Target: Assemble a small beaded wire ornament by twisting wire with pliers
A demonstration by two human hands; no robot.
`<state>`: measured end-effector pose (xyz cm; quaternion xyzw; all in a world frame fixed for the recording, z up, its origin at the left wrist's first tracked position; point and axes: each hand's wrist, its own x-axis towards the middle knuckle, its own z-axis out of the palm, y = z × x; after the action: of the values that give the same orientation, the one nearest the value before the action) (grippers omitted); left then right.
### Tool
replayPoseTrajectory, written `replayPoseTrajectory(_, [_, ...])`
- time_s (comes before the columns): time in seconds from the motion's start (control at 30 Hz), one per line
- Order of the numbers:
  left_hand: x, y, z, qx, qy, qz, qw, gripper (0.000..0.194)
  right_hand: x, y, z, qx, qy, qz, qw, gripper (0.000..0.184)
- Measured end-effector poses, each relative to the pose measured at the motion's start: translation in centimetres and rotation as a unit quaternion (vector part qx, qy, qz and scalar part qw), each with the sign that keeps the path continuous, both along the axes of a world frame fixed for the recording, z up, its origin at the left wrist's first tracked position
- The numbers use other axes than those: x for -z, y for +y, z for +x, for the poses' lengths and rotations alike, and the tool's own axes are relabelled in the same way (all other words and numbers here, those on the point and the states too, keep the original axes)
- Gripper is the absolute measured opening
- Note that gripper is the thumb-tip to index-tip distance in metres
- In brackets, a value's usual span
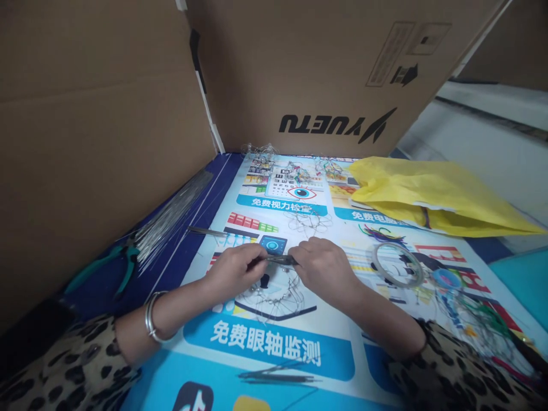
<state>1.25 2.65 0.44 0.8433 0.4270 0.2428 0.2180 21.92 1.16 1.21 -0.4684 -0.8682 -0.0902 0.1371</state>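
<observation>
Over the middle of the printed sheet, my left hand (237,267) and my right hand (323,267) face each other, both closed. A slim dark-grey metal piece (281,260) spans the gap between them, gripped by the fingers of each hand. Whether it is a tool tip or a bundle of short wires cannot be made out. Just below it lies a loop of thin wire with small beads (274,299). Another tangle of fine wire (309,220) sits beyond my hands. Nearer to me rests a small bunch of dark short wires (278,377).
Teal-handled pliers (131,257) and a sheaf of straight wires (171,214) lie at left. A yellow bag (428,194), a clear ring-shaped roll (379,268) and tangled coloured cords (483,319) occupy the right. Cardboard walls (299,63) stand behind and left.
</observation>
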Motion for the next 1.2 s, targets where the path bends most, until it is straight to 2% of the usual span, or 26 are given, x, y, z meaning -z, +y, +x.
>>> replayPoseTrajectory(0.2, [-0.26,0.07,-0.04,0.004,-0.016,-0.023,1.000,0.011,-0.06,-0.20,-0.18,0.038,0.031,-0.056,0.997,0.013])
replayPoseTrajectory(0.57, [-0.15,0.07,-0.16,0.020,-0.025,-0.033,0.999,0.016,0.15,0.02,-0.14,0.047,0.080,-0.127,0.988,0.014])
replayPoseTrajectory(0.87, [-0.03,0.11,-0.14,0.025,-0.029,-0.023,0.999,0.016,0.15,-0.04,-0.08,0.014,0.015,-0.069,0.997,0.011])
replayPoseTrajectory(1.2, [0.25,0.17,-0.19,0.026,-0.046,0.002,0.999,0.014,0.34,-0.26,0.14,0.022,-0.006,-0.035,0.999,0.012])
